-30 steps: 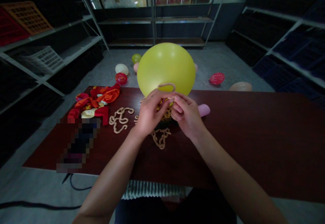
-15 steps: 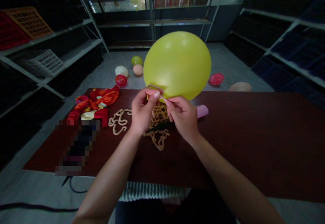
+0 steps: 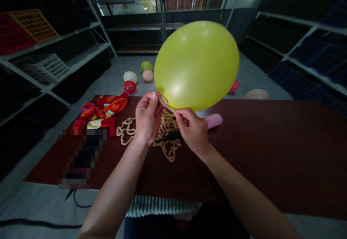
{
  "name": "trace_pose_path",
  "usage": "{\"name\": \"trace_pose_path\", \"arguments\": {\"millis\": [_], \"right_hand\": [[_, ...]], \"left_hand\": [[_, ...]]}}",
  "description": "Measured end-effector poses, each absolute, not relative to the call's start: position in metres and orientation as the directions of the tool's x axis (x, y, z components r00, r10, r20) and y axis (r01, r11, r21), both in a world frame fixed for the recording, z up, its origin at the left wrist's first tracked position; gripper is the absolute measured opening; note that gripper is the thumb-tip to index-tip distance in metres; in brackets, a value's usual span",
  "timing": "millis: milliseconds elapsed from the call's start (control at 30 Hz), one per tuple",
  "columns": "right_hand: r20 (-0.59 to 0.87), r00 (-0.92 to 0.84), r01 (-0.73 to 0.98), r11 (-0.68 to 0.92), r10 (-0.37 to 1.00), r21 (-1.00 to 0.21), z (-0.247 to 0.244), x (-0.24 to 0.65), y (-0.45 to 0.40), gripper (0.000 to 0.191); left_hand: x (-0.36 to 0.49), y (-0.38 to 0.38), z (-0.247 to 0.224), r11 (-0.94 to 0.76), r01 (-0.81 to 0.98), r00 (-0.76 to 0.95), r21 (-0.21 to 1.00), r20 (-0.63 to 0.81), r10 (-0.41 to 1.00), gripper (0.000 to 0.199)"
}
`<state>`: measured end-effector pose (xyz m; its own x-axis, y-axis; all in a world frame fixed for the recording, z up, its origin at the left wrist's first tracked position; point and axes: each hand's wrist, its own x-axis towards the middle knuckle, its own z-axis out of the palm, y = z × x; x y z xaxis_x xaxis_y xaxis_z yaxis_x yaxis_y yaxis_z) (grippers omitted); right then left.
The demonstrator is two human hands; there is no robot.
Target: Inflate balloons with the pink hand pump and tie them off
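A big inflated yellow balloon [image 3: 197, 65] hangs above the far edge of the table, its narrow end toward my left hand. My left hand [image 3: 149, 116] is closed in a pinch at the balloon's neck. A thin beige cord [image 3: 168, 106] runs from there along the balloon's underside. Its other end is pinched between the thumb and forefinger of my right hand [image 3: 192, 127]. Below the hands lies a tangle of beige cord [image 3: 169, 148], with a dark slender object [image 3: 170, 136] across it. Another loose beige cord [image 3: 125, 132] is left of my left hand, partly hidden by it.
On the dark red table [image 3: 257, 152] lie limp red and orange balloons [image 3: 108, 107], a blurred-out dark object [image 3: 84, 159] and a pink cylinder [image 3: 214, 120]. Several inflated balloons, one white [image 3: 130, 77], rest on the floor beyond. Shelves with crates [image 3: 35, 24] stand around.
The balloon has shifted up and right and tilted. My left hand has moved slightly left with its neck, and my hands are farther apart, the cord now stretched between them.
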<state>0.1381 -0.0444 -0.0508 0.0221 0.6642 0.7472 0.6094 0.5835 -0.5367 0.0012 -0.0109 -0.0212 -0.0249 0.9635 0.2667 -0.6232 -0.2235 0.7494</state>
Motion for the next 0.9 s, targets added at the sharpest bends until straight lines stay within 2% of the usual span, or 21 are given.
{"name": "trace_pose_path", "arguments": {"millis": [133,333,467,633,767,900], "right_hand": [[0.744,0.120,0.566,0.570,0.658,-0.596,-0.051,0.139,-0.044,0.012],[0.763,0.103,0.565,0.594,0.638,-0.573,-0.052,0.140,-0.042,0.013],[0.766,0.045,0.626,0.579,0.642,-0.522,-0.058,0.144,-0.038,0.017],[0.776,-0.044,0.723,0.556,0.629,-0.410,-0.064,0.150,-0.031,0.019],[0.777,-0.094,0.754,0.554,0.622,-0.352,-0.065,0.152,-0.028,0.019],[0.768,-0.125,0.770,0.550,0.628,-0.324,-0.065,0.151,-0.029,0.021]], "left_hand": [[0.008,-0.014,-0.026,-0.333,-0.541,0.001,0.772,0.396,0.918,0.019],[0.010,-0.008,-0.040,-0.397,-0.396,-0.062,0.828,0.408,0.911,0.015],[0.009,-0.005,-0.040,-0.287,-0.507,-0.072,0.813,0.292,0.954,0.016],[0.009,-0.006,-0.034,-0.123,-0.691,-0.010,0.713,0.160,0.987,0.017],[0.005,-0.002,-0.034,-0.088,-0.734,-0.003,0.673,0.126,0.992,0.020],[0.001,0.004,-0.033,-0.097,-0.722,-0.044,0.685,0.094,0.995,0.022]]}}
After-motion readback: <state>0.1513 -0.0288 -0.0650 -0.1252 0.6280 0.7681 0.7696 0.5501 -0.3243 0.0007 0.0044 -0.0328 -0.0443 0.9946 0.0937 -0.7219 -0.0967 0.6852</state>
